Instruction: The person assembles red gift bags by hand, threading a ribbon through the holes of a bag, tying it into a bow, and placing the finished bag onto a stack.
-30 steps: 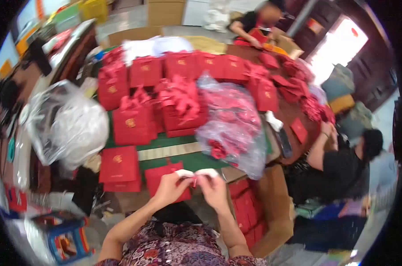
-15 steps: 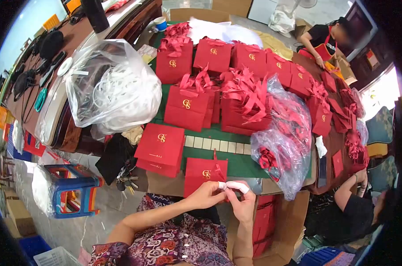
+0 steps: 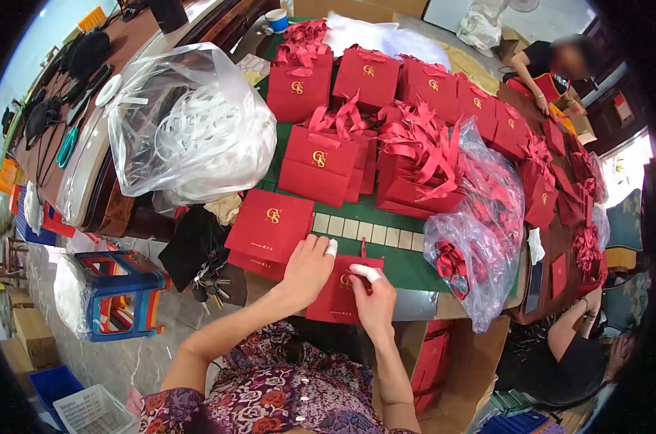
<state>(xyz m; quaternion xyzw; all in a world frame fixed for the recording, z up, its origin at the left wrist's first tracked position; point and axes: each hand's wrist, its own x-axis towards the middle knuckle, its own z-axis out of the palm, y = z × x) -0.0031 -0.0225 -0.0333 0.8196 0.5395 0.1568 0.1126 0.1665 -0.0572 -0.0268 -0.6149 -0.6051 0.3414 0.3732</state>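
Note:
A red paper bag (image 3: 333, 304) with a gold logo lies at the table's front edge. My left hand (image 3: 310, 267), its fingers close together and reaching forward, rests over the bag's left side, beside a stack of red bags (image 3: 266, 223); nothing shows in it. My right hand (image 3: 373, 289) is on the bag's right side, thumb and index finger bent over the logo, with white wrapping on the index finger. Whether it pinches anything is hidden. A short red ribbon (image 3: 363, 248) stands up at the bag's top edge, and a row of pale cards (image 3: 364, 231) lies just beyond.
Several red bags with ribbons (image 3: 318, 165) stand farther back. A clear bag of white ribbon (image 3: 205, 137) is at left, a plastic bag of red ribbon (image 3: 480, 217) at right. An open carton (image 3: 472, 362) sits below. Two other people are at the right.
My hands have parted from their fingertip contact and come down onto the red bag, the left one moving forward and left. The view has shifted slightly.

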